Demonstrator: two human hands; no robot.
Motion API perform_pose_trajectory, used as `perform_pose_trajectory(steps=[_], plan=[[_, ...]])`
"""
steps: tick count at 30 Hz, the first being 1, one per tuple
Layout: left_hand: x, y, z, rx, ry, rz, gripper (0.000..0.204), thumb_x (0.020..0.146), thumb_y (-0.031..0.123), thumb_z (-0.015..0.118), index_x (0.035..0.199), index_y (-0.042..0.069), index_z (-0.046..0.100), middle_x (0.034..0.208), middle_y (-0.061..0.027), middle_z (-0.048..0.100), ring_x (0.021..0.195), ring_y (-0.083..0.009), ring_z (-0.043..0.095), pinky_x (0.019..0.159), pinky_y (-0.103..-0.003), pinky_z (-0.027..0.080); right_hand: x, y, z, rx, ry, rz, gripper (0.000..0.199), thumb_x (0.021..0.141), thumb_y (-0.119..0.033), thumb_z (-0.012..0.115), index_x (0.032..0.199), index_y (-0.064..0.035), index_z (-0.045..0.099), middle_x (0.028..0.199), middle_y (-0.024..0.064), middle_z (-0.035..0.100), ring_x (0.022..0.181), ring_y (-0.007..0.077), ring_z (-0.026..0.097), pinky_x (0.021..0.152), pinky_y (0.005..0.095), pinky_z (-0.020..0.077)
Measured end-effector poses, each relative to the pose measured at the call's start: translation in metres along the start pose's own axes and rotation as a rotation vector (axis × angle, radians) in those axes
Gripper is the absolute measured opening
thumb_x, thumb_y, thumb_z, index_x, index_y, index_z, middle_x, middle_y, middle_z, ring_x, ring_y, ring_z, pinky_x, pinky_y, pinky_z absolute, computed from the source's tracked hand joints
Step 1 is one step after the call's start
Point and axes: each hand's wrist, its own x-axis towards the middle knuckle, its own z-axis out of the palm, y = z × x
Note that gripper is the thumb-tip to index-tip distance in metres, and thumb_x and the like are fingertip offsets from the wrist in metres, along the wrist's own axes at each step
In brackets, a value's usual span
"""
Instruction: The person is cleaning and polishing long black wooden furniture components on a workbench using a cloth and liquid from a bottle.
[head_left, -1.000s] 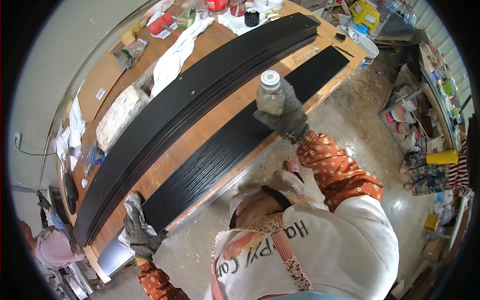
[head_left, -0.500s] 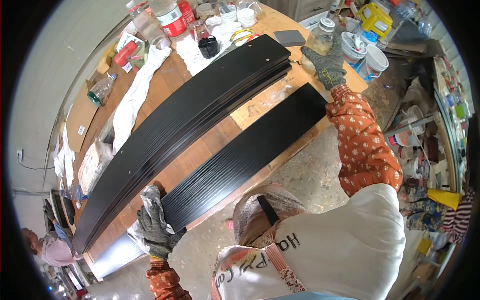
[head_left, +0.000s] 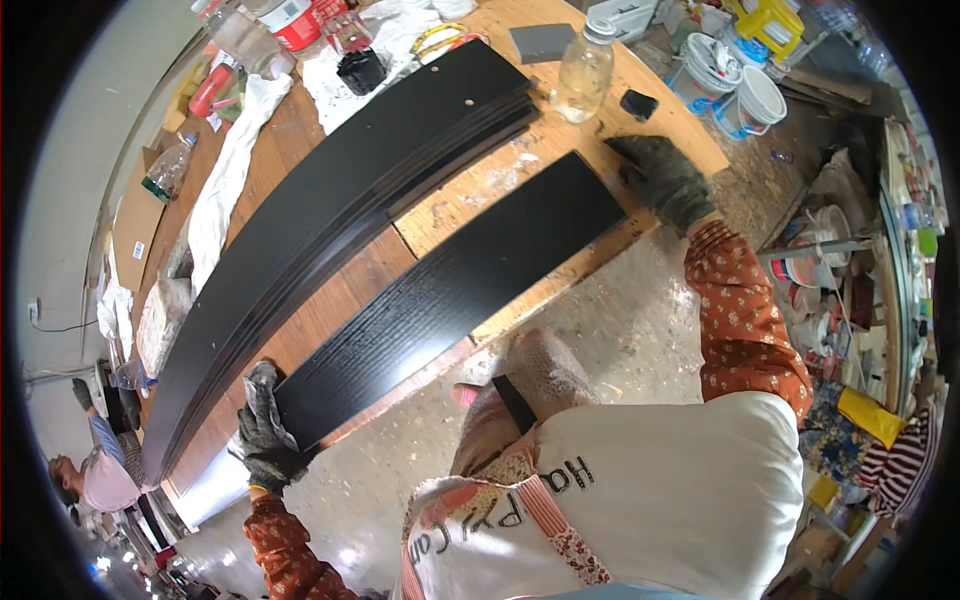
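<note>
A long black board with a wood-grain surface lies along the table's near edge. At its left part, my left hand, in a dark grey glove, is closed on a crumpled greyish-white cloth pressed against the board. Just off the board's right end is my right hand, also gloved. Motion smears its fingers, so I cannot tell whether it holds anything. A small black pad rests on the table beyond it. Left of that pad stands a glass jar with a white lid and cloudy contents.
A stack of black boards lies across the table behind the single board. Farther back are white cloths, a black cup, bottles and a grey block. White buckets stand on the right. Another person is at far left.
The whole view has shifted, so the table's things appear farther left and higher. My right hand has moved away from beside the jar toward me, exposing the black pad. My left hand still grips the cloth.
</note>
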Motion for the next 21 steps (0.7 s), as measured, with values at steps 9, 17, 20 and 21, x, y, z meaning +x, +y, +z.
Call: perform_pose_trajectory(steps=[9,17,20,21], plan=[[-0.014,-0.019,0.005,0.039,-0.046,-0.060,0.127,0.048,0.028,0.091,0.154,0.008,0.022,0.154,-0.0174,0.034,0.136,-0.0393,0.039,0.112,-0.048,0.032,-0.061,-0.037,-0.033,-0.208,-0.328,-0.034,0.046,0.087,-0.011,0.057,0.134,-0.0102,0.056,0.121,0.0137,0.063,0.115,0.0308,0.057,0.102,0.0423,0.0442],[-0.019,-0.012,0.007,0.005,-0.054,-0.135,0.129,0.048,0.029,0.091,0.154,0.007,0.021,0.155,-0.0174,0.032,0.138,-0.0392,0.037,0.113,-0.048,0.030,-0.081,-0.018,-0.025,0.064,-0.123,0.085,0.036,0.087,-0.011,0.063,0.122,-0.0061,0.064,0.110,0.0147,0.069,0.109,0.0329,0.064,0.098,0.0438,0.0475],[-0.021,-0.015,0.009,-0.009,-0.078,-0.157,0.130,0.048,0.030,0.091,0.154,0.007,0.020,0.155,-0.0174,0.031,0.138,-0.0392,0.036,0.114,-0.049,0.029,-0.073,-0.038,-0.031,0.292,0.129,0.148,0.025,0.089,-0.008,0.060,0.112,-0.0044,0.068,0.106,0.0177,0.070,0.104,0.0350,0.066,0.093,0.0432,0.0509],[-0.022,-0.016,0.011,-0.005,-0.077,-0.152,0.131,0.048,0.030,0.091,0.154,0.007,0.020,0.155,-0.0174,0.031,0.139,-0.0392,0.035,0.114,-0.049,0.029,-0.070,-0.050,-0.035,0.326,0.204,0.230,0.022,0.090,-0.007,0.059,0.108,-0.0041,0.070,0.105,0.0186,0.071,0.102,0.0356,0.067,0.091,0.0429,0.0518]])
